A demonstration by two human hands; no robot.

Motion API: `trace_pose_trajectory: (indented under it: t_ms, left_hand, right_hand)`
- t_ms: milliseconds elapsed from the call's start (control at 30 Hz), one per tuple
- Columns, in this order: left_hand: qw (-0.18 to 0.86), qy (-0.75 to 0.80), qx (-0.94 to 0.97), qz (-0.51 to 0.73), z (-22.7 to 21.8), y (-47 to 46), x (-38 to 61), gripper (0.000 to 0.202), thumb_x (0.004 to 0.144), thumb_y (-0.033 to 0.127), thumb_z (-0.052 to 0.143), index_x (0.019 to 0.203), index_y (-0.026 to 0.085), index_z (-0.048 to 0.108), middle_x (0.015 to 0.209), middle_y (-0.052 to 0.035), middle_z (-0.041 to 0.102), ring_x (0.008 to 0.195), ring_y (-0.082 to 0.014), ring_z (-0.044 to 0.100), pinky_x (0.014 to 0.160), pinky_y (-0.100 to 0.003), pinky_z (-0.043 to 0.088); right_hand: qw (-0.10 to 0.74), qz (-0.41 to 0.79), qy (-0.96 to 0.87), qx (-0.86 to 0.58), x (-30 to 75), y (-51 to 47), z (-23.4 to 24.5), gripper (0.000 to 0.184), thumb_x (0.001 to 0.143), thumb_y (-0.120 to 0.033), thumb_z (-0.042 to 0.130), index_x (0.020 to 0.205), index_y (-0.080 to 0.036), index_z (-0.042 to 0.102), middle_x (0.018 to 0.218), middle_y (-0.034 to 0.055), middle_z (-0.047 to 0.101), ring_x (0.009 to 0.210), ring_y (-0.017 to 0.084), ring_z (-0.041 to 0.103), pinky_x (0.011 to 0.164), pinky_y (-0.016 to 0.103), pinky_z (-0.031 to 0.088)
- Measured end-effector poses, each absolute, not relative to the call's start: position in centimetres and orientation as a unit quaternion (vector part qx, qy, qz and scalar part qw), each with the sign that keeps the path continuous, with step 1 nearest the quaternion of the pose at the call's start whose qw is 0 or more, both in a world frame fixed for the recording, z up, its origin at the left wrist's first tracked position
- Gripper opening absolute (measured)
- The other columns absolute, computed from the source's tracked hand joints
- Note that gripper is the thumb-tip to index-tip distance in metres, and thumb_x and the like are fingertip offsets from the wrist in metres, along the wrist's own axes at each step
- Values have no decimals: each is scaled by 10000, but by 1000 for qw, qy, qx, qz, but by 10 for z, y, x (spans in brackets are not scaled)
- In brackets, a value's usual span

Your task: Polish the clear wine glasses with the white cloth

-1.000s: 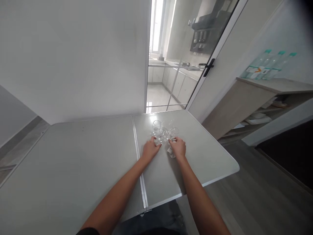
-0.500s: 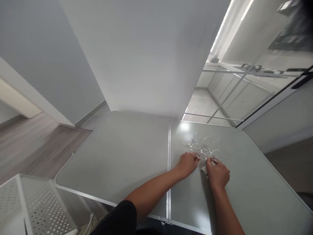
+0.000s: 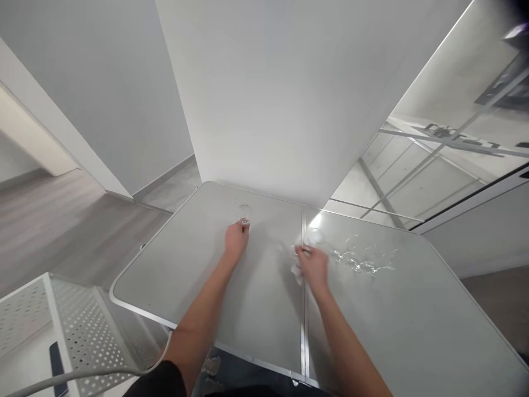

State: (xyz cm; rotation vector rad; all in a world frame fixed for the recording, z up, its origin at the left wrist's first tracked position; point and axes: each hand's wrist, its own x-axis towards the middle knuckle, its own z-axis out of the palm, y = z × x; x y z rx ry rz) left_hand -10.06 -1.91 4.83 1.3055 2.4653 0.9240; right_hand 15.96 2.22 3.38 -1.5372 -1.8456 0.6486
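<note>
"While I'm tagging, give me the biggest stuff first."

"White wall (image 3: pixel 281 99) at the back. Then the grey table (image 3: pixel 413 314) under my arms, split by a metal seam (image 3: pixel 305 331)."

"Next size down?"

"Glazed door (image 3: pixel 440 159) beyond the table's right end. White perforated rack (image 3: pixel 85 336) at lower left, grey cable (image 3: pixel 82 374) in front of it."

"On the table?"

"Clear glassware (image 3: pixel 359 266), a cluster, right panel, well to the right of my right hand (image 3: pixel 314 269). Pieces overlap in glints, can't count them."

"Hands?"

"Right one's near the seam, blurred, fingers curled narrow. My left hand (image 3: pixel 237 241) is over the left panel, fingers pinched narrow."

"Holding what?"

"Right: crumpled white cloth (image 3: pixel 296 271), poking out at its left side. There's a faint clear shape (image 3: pixel 316 236) just beyond my knuckles; too smeared to tell if I grip that too. Left: a clear glass (image 3: pixel 244 214) at my fingertips, round outline on the far side, well apart from the cluster. Can't tell whether it touches the tabletop."
</note>
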Motion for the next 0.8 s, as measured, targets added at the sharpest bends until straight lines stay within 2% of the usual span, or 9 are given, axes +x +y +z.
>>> trace_pose_trajectory:
  t_ms: [133,267,500,700,800]
  left_hand:
    - [87,852,420,301,33,-21,-128,335,979,350,419,985,157,692,806,-122,714,742,-227,652,657,-284,364]
    - [98,853,405,314,25,-18,-140,353,981,354,409,1003,149,695,848,-149,722,768,-238,664,665,-286,367]
    - [105,850,409,316,15,-8,-151,334,965,342,433,985,158,710,850,-146,733,779,-234,676,668,-274,377]
    - [101,855,414,295,10,-5,-161,338,943,364,444,956,166,717,804,-140,735,764,-242,681,649,-279,375]
    - [106,855,420,285,11,-4,-165,345,928,385,450,919,165,716,798,-148,735,779,-256,686,659,-289,393]
  right_hand:
    - [257,276,-748,-547,56,44,25,366,868,-445,568,935,-166,796,961,123,784,981,256,730,855,296,529]
    - [225,256,-765,-546,2,52,21,322,871,-421,605,969,-184,798,981,127,783,987,248,728,831,276,518]
    - [205,240,-779,-541,-22,54,20,279,876,-400,632,989,-206,797,923,138,781,909,262,739,752,283,513]
    - [204,248,-775,-544,-27,57,22,251,881,-362,628,1016,-219,783,968,114,780,923,238,731,776,272,498]
    - [202,251,-769,-552,-26,55,25,271,872,-395,648,1046,-224,764,996,107,775,936,234,721,787,274,489]
